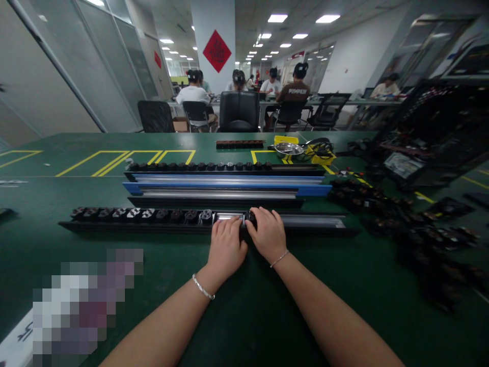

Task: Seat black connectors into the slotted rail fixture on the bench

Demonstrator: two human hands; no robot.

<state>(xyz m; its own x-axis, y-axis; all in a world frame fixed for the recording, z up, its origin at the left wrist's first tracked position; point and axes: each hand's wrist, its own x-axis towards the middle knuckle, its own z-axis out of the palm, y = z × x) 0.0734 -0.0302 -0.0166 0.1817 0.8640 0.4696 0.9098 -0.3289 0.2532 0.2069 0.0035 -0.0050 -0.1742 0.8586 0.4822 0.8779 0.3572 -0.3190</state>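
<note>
A long black rail [313, 222] with a silver channel lies across the table in front of me. Several black socket-like modules [177, 215] sit in a row along its left part. My left hand [228, 241] is closed over the rail's near edge at mid-length, fingertips by the silver channel. Beside it, my right hand [268, 232] is closed around a small black module [252, 216] at the channel, its underside hidden by the fingers. Whether that module is seated in the channel cannot be made out.
Behind lie blue rails [315, 190] and another black rail with modules [191, 167]. Loose black parts [416, 221] are heaped at right, before a dark rack [424, 132]. A metal pan [289, 149] and yellow bins [321, 154] stand farther back; people sit beyond the table.
</note>
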